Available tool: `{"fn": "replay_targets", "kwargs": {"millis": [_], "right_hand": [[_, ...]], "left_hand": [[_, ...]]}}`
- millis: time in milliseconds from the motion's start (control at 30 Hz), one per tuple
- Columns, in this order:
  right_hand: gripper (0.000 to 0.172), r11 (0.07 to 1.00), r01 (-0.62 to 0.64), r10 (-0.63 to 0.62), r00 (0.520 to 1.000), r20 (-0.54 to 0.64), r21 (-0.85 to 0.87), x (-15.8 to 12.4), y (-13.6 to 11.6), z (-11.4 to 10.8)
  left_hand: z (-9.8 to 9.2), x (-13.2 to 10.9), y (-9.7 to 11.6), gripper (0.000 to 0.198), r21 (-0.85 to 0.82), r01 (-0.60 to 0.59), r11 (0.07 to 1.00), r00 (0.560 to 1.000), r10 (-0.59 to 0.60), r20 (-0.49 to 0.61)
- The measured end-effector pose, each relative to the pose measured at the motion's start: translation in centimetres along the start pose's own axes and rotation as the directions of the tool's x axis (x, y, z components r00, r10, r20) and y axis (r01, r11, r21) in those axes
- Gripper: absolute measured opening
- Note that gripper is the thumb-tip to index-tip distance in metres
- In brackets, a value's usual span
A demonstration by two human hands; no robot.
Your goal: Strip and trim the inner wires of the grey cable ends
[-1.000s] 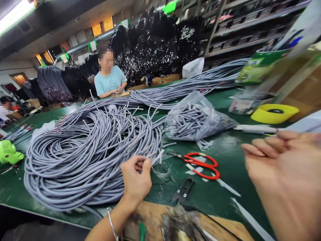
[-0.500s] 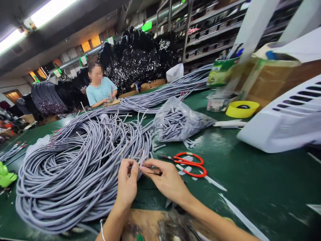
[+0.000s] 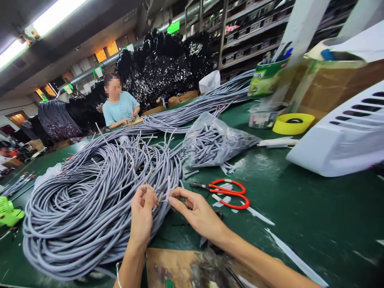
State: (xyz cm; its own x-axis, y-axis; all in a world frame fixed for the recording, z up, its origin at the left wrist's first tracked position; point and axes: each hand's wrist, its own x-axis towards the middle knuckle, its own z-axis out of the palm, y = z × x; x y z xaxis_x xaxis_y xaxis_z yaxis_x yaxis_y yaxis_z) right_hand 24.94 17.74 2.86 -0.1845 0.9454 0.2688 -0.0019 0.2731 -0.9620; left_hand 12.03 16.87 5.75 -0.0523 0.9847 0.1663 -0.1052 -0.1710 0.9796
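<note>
With twelve o'clock straight across the table from the hands, the tangle of frayed, pale wire ends [image 3: 158, 196] between them is the hardest thing to make out; fingers cover much of it. The big looped coil of smooth grey cable [image 3: 60, 224] lies at nine to eleven o'clock, its nearer right side hidden behind the left hand [image 3: 142, 212]. A small black metal tool [image 3: 220, 215] at four o'clock is mostly covered by the right wrist. The bright green plastic object [image 3: 10, 212] at far nine and the white slotted plastic casing [image 3: 336, 144] at two to three are cut off.

The left forearm rises steeply, thumb and fingers curled closed around the wire ends. The right hand [image 3: 196, 210] comes in from four o'clock, thumb and forefinger in a narrow pinch beside them; I can't tell what is between its tips.

Red-handled metal scissors [image 3: 232, 193] lie at two o'clock, near the right hand. Beyond, at one, sits a clear plastic bag of short grey cable pieces [image 3: 207, 142].
</note>
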Motion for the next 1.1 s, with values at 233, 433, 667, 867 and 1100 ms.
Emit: {"fn": "replay_targets", "kwargs": {"millis": [233,433,667,867,1100], "right_hand": [[0.024,0.999,-0.029,0.028,0.999,0.018,0.043,0.1,0.1,-0.2],[0.021,0.999,-0.033,0.033,0.999,-0.025,0.019,0.1,0.0,0.0],[0.021,1.0,-0.029,0.029,0.996,-0.086,-0.001,0.2,0.0,-0.2],[0.025,0.998,-0.048,0.051,0.993,-0.103,0.034,0.4,-0.4,-0.6],[0.022,0.981,-0.178,0.177,0.984,0.021,0.071,0.7,0.4,0.4]], "left_hand": [[-0.7,0.1,0.6,0.033,0.355,0.129,0.926,0.979,-0.176,0.103],[-1.4,0.3,1.0,0.028,0.519,0.039,0.854,0.998,-0.06,0.024],[-2.4,0.1,1.3,0.023,0.604,-0.139,0.784,0.793,0.454,-0.406],[-0.8,-0.6,1.1,0.021,0.588,-0.048,0.808,0.983,0.143,-0.116],[0.7,-0.9,0.8,0.049,0.242,0.143,0.96,0.983,-0.167,0.082]]}}
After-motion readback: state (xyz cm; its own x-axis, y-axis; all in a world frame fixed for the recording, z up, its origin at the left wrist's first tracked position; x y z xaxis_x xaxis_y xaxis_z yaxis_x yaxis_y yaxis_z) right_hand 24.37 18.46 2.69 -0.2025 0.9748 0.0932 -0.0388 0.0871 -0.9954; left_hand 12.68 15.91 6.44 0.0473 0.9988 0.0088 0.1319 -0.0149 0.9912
